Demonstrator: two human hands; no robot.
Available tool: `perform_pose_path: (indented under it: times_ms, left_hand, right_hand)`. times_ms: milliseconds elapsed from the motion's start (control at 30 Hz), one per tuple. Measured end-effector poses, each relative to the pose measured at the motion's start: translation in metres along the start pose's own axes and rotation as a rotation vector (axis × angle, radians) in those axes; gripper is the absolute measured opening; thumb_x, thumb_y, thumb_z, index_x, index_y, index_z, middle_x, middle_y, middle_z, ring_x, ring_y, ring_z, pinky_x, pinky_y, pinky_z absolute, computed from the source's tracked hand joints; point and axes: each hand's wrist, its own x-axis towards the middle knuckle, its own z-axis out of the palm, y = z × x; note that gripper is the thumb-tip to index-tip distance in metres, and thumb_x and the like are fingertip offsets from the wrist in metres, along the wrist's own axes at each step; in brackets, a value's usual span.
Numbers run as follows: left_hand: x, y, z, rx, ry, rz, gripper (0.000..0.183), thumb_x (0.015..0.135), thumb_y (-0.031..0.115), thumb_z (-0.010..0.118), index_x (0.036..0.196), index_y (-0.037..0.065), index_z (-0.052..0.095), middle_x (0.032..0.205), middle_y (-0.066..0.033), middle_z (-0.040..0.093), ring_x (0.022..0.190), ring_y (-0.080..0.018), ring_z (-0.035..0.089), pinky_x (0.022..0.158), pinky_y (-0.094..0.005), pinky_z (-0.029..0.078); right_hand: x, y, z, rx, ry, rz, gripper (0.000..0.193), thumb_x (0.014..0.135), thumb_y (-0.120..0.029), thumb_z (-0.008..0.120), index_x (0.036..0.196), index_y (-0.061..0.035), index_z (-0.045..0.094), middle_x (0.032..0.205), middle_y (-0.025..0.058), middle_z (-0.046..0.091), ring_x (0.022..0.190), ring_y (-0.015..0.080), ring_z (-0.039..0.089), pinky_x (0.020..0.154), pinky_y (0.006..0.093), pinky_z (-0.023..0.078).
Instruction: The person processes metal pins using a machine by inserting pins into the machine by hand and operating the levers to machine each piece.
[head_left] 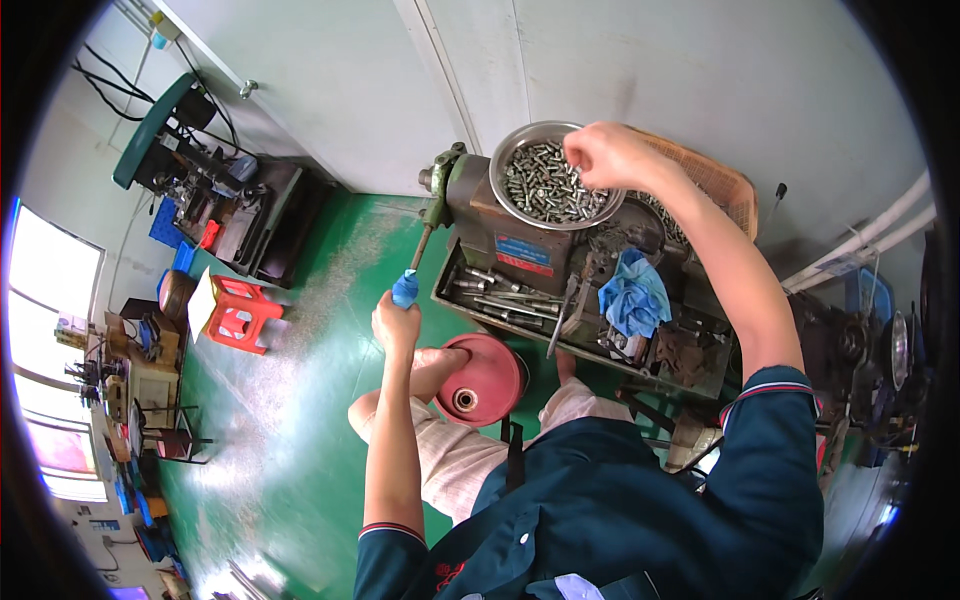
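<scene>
My left hand [397,322] is closed round the end of a long metal lever [424,240], just below a blue wrapping [405,288]. The lever comes off the left end of a bench machine [470,195]. On top of that machine rests a round metal bowl [496,188] full of small silvery metal parts [540,185], which look like short bolts or pins. My right hand [608,156] is over the bowl's right side, its fingers curled together at the parts. Whether a part is between those fingers cannot be made out.
A metal tray [445,297] below the machine holds several rods and sockets. A blue cloth [637,295] lies at its right, near a brown woven basket [735,190]. A red drum [485,375] stands between my legs. Farther left are a red stool [245,310] and another machine [240,195].
</scene>
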Motion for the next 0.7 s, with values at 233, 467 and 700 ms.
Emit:
perform_pose_path:
  times_ms: [233, 467, 700]
  left_hand:
    - [-0.001, 0.005, -0.004, -0.02, 0.01, 0.002, 0.017, 0.06, 0.013, 0.055, 0.073, 0.004, 0.055, 0.07, -0.0199, 0.056, 0.07, -0.038, 0.054, 0.064, -0.044, 0.042]
    - [0.001, 0.004, 0.0, -0.02, -0.004, 0.033, 0.016, 0.06, 0.013, 0.055, 0.072, 0.003, 0.054, 0.069, -0.0201, 0.056, 0.07, -0.0387, 0.053, 0.063, -0.044, 0.042]
    - [-0.001, 0.001, -0.001, -0.021, 0.002, 0.04, 0.016, 0.06, 0.014, 0.055, 0.073, 0.003, 0.054, 0.069, -0.0208, 0.056, 0.071, -0.039, 0.053, 0.064, -0.0441, 0.042]
  right_hand:
    - [-0.051, 0.047, -0.006, 0.116, 0.239, 0.462, 0.017, 0.057, -0.013, 0.056, 0.072, -0.0054, 0.054, 0.061, 0.0045, 0.055, 0.059, 0.0183, 0.055, 0.054, 0.0311, 0.042]
    - [-0.06, 0.101, 0.109, 0.586, 0.209, 0.492, 0.019, 0.054, -0.01, 0.064, 0.069, 0.0, 0.059, 0.064, 0.0088, 0.059, 0.06, 0.0165, 0.056, 0.058, 0.027, 0.044]
    - [-0.062, 0.09, 0.129, 0.729, 0.124, 0.431, 0.016, 0.055, -0.009, 0.062, 0.066, 0.0004, 0.059, 0.061, 0.0069, 0.058, 0.057, 0.0139, 0.054, 0.056, 0.0253, 0.042]
